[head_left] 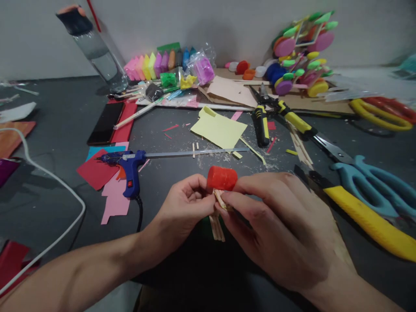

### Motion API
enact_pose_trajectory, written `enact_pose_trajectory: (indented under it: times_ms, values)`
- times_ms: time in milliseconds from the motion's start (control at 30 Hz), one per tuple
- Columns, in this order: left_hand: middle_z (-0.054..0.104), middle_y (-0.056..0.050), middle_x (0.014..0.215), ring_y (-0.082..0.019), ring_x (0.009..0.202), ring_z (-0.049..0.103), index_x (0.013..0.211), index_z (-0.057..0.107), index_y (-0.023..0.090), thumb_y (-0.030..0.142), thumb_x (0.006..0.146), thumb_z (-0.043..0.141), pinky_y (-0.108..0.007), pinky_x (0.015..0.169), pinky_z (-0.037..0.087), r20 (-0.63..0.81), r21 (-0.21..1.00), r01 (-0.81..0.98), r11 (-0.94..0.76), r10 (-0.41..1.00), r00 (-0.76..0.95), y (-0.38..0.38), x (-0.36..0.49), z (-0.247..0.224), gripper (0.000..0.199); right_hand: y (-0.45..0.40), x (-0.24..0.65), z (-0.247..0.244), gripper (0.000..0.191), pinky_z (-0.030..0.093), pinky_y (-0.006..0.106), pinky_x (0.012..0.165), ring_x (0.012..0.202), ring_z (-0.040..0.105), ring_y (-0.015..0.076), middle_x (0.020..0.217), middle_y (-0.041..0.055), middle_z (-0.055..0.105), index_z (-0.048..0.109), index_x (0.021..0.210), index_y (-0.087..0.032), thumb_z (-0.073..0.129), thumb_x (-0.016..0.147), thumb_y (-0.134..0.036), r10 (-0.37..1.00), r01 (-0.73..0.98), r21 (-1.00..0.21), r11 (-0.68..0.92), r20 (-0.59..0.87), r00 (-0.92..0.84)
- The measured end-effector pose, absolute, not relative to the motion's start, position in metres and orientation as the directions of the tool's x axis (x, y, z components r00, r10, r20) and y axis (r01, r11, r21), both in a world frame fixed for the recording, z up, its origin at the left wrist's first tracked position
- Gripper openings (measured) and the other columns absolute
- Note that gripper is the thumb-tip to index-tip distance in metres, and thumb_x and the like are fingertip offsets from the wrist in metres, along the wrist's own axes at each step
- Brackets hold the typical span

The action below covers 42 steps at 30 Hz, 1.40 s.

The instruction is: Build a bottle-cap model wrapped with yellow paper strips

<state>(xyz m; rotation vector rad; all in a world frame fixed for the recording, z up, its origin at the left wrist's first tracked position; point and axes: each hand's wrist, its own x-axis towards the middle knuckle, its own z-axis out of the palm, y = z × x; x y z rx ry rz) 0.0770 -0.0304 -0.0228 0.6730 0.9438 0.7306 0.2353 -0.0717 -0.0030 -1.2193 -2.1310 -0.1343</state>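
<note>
At the near edge of the dark table, my left hand (pixel 185 206) pinches the left side of a small piece made of pale wooden sticks (pixel 217 227). My right hand (pixel 282 225) grips the same piece from the right, its thumb and fingertips close to my left thumb. A red cylinder (pixel 222 177) sits at the top of the sticks, between my two hands, with my right index finger touching its right end. Several stick ends point down below my fingers. My fingers hide the middle of the piece.
A blue glue gun (pixel 131 171) lies left on coloured paper, its cord running toward me. Yellow paper (pixel 219 128) and scraps lie ahead. Pliers (pixel 262 123), blue-handled scissors (pixel 367 186) and a yellow cutter (pixel 370 221) are right. A bottle (pixel 100 58) stands back left.
</note>
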Motion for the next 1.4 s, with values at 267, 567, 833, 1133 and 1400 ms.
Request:
enact_pose_trajectory:
  times_ms: [267,567,833,1133,1400]
  values:
    - [0.064,0.001,0.069,-0.010,0.063,0.057,0.073,0.066,0.015,0.029,0.060,0.089,-0.021,0.064,0.046,-0.465,0.780,-0.219,0.587,0.776,0.426,-0.0294,0.0748,-0.0234,0.030,-0.0718,0.2354,-0.0037,0.010,0.050,0.032,0.074,0.082,0.067,0.0173,0.089,0.0024,0.074,0.069,0.087,-0.020,0.064,0.086,-0.011,0.735,0.785,-0.277,0.554,0.605,-0.305]
    - [0.069,-0.001,0.074,-0.011,0.070,0.059,0.073,0.076,0.016,0.027,0.067,0.085,-0.020,0.067,0.048,-0.458,0.808,-0.148,0.571,0.766,0.451,-0.0278,0.0740,-0.0200,0.016,-0.0689,0.2374,-0.0030,0.011,0.048,0.033,0.074,0.082,0.066,0.0178,0.087,0.0018,0.074,0.069,0.083,-0.021,0.067,0.083,-0.010,0.724,0.794,-0.259,0.551,0.622,-0.299]
    - [0.069,-0.001,0.068,-0.011,0.068,0.059,0.074,0.080,0.017,0.025,0.072,0.081,-0.019,0.066,0.047,-0.410,0.851,-0.111,0.513,0.781,0.471,-0.0264,0.0718,-0.0197,0.008,-0.0708,0.2382,-0.0049,0.009,0.046,0.037,0.075,0.087,0.065,0.0208,0.089,0.0048,0.074,0.068,0.085,-0.019,0.066,0.084,-0.009,0.726,0.801,-0.238,0.550,0.611,-0.317]
    - [0.068,0.000,0.070,-0.009,0.067,0.057,0.070,0.076,0.014,0.023,0.074,0.077,-0.017,0.065,0.046,-0.427,0.846,-0.096,0.525,0.773,0.469,-0.0249,0.0709,-0.0190,0.009,-0.0692,0.2373,-0.0099,0.009,0.049,0.033,0.075,0.087,0.065,0.0190,0.090,0.0025,0.072,0.068,0.089,-0.020,0.069,0.084,-0.012,0.683,0.790,-0.207,0.577,0.653,-0.328]
    - [0.062,0.002,0.060,-0.006,0.056,0.051,0.065,0.074,0.011,0.034,0.063,0.088,-0.017,0.056,0.041,-0.492,0.770,-0.133,0.624,0.714,0.499,-0.0265,0.0732,-0.0153,0.027,-0.0687,0.2369,-0.0075,0.008,0.050,0.032,0.076,0.084,0.064,0.0185,0.088,0.0045,0.071,0.074,0.090,-0.022,0.069,0.086,-0.017,0.727,0.800,-0.280,0.531,0.635,-0.261]
